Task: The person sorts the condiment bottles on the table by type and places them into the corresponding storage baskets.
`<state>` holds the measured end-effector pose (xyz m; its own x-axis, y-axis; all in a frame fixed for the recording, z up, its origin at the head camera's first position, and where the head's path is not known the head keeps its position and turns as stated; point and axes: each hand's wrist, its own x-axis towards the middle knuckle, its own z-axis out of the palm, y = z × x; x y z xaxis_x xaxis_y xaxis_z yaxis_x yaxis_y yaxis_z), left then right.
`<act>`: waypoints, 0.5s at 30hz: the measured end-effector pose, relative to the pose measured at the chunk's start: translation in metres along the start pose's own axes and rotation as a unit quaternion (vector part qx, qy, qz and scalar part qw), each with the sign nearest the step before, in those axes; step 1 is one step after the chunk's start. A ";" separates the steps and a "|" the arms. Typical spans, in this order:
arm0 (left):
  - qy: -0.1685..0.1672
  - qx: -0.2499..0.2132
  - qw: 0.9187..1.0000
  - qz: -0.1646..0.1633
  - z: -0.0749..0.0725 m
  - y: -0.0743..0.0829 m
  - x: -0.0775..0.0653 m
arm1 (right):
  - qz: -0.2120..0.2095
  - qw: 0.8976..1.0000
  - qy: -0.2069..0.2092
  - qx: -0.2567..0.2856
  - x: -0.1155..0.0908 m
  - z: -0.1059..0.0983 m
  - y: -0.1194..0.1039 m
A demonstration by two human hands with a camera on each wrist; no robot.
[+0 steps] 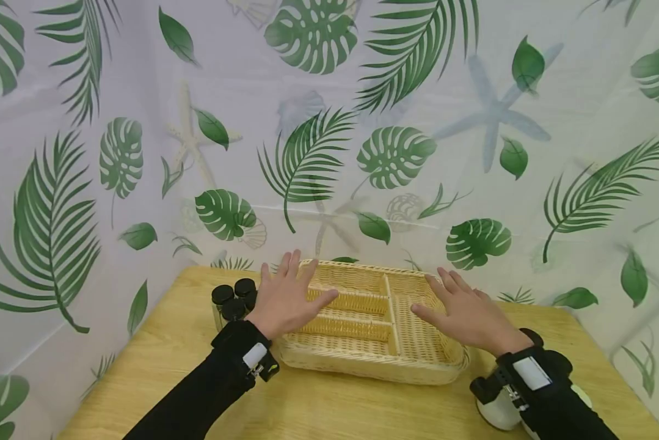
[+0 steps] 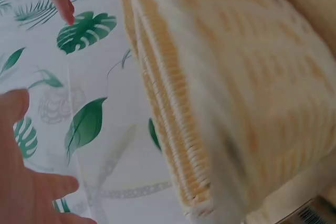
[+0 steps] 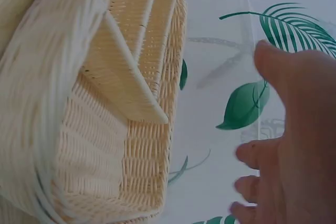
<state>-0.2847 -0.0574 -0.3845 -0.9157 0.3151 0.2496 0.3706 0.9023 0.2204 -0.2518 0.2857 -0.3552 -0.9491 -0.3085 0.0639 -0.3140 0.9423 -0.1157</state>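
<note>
A pale woven basket (image 1: 373, 360) with dividers sits on the wooden table, its compartments bare. Over its left end hovers my left hand (image 1: 286, 302), fingers spread and holding nothing. My right hand (image 1: 469, 311) is likewise spread above the right end, palm turned inward. In the left wrist view the basket's outer wall (image 2: 262, 77) fills the right side, with the left hand (image 2: 26, 182) apart from it. The right wrist view looks into the wide compartment (image 3: 100, 145), the right hand (image 3: 299, 129) standing off beyond the rim.
Several black-lidded jars (image 1: 233, 309) stand left of the basket, close to the left wrist. More containers, one a white jar (image 1: 498, 408) and others with dark lids, are partly hidden under the right forearm. A leaf-patterned cloth (image 1: 329, 153) hangs behind the table (image 1: 318, 409).
</note>
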 end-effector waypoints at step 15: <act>0.099 0.022 0.993 0.057 0.034 0.007 -0.036 | 0.038 0.986 0.084 -0.140 -0.021 0.046 -0.018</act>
<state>-0.2543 -0.0528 -0.4239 -0.8182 0.3562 0.4513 0.4587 0.8776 0.1389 -0.2274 0.2690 -0.4000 -0.9447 -0.2326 0.2310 -0.2017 0.9679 0.1497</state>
